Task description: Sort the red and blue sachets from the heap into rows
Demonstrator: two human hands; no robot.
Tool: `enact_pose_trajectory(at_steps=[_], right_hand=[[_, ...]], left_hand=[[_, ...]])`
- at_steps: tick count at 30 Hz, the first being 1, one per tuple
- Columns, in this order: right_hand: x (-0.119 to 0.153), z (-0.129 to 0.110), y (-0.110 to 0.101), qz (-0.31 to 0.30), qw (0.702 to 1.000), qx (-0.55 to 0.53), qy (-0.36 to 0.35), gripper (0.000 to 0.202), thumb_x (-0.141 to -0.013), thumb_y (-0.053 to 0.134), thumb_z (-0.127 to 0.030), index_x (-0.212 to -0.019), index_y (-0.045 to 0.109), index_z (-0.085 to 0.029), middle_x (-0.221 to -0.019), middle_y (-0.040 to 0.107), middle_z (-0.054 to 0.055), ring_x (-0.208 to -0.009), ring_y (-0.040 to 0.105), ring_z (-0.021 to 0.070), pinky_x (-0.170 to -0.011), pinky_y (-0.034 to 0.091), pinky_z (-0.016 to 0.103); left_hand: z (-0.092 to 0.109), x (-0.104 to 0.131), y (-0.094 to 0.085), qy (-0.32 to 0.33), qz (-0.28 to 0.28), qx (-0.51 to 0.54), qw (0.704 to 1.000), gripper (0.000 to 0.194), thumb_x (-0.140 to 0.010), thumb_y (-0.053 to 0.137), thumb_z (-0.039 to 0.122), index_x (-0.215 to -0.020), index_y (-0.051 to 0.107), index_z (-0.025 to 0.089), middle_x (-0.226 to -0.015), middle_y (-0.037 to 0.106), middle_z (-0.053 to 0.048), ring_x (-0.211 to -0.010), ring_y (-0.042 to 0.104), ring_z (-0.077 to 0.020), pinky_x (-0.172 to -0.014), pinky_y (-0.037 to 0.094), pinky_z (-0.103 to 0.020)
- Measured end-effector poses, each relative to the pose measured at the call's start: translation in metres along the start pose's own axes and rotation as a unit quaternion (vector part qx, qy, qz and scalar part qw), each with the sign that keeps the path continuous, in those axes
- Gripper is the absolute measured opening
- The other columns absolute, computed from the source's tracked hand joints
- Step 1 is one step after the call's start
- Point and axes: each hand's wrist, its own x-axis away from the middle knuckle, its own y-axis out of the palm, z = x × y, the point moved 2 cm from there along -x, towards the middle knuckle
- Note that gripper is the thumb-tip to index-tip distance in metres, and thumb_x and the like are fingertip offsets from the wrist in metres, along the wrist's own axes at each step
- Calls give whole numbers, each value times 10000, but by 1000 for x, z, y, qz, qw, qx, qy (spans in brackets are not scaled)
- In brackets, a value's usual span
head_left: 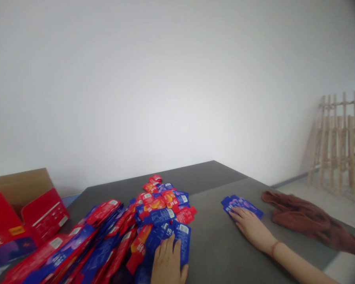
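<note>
Many flat red and blue packets (pixel 159 203) lie in a loose pile on the dark grey table (pixel 215 236). My left hand (pixel 167 260) rests on blue packets at the near right edge of this pile, fingers laid out flat and pointing away from me. Farther right, my right hand (pixel 251 227) lies spread over a few overlapping blue packets (pixel 247 205) that sit apart from the pile. Rows of packed red and blue packets (pixel 73 248) lean together at the lower left.
An open red cardboard box (pixel 44 213) stands at the far left. A crumpled brown cloth (pixel 307 219) lies along the table's right side. Wooden racks (pixel 340 142) stand on the floor beyond, and a white wall (pixel 177 98) rises behind the table.
</note>
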Motion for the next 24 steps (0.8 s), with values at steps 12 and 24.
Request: enact_pose_trajectory(at_steps=[12, 24], right_hand=[[-50, -173, -30, -133, 935, -198, -264, 651, -776, 459, -116, -1418, 384, -192, -1477, 387, 100, -1381, 276, 218, -1137, 155, 452], [-45, -160, -32, -114, 922, -251, -270, 372, -838, 470, -227, -1188, 593, -197, -1193, 634, 96, -1125, 538, 214, -1024, 296, 403]], left_hand=[[-3, 0, 1, 72, -39, 71, 994, 536, -739, 507, 223, -1273, 549, 195, -1327, 566, -75, -1269, 449, -268, -1137, 204, -477], [2, 4, 0, 86, -52, 105, 989, 671, -683, 598, 358, -1316, 513, 152, -1320, 561, -125, -1282, 413, -326, -1136, 135, -510]])
